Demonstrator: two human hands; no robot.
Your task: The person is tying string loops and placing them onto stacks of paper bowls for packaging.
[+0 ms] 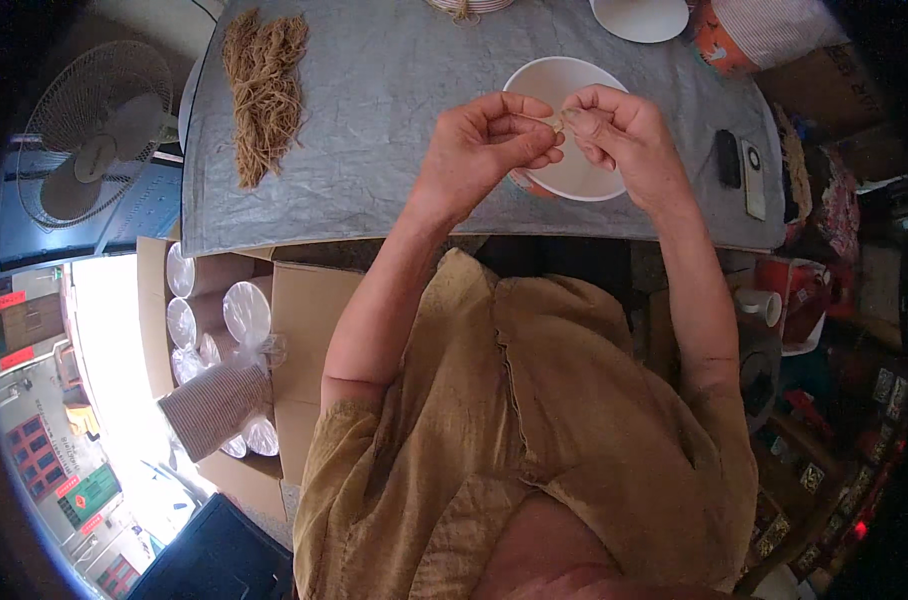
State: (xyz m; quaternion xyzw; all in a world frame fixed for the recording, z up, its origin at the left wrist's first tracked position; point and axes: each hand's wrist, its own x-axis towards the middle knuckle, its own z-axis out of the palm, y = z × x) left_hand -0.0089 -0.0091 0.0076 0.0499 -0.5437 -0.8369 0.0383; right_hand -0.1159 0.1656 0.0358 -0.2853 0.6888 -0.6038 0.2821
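My left hand (486,148) and my right hand (624,135) meet over a round white-lined paper bowl (549,75) on the grey-covered table. Thumbs and fingertips are pinched together, almost touching each other above the bowl's opening. Something small and pale seems to sit between them, too small to name. A bit of the bowl's orange outer wall shows beneath my left hand. Off to the left lies a bundle of loose brown twine (262,100), apart from both hands.
At the far right are a white bowl (642,15) and a stack of paper bowls (764,30). A dark object (728,158) and a phone-like slab (753,180) lie near the right edge. Left stand a fan (99,150) and a cardboard box (314,335) with wrapped bowl stacks (214,400).
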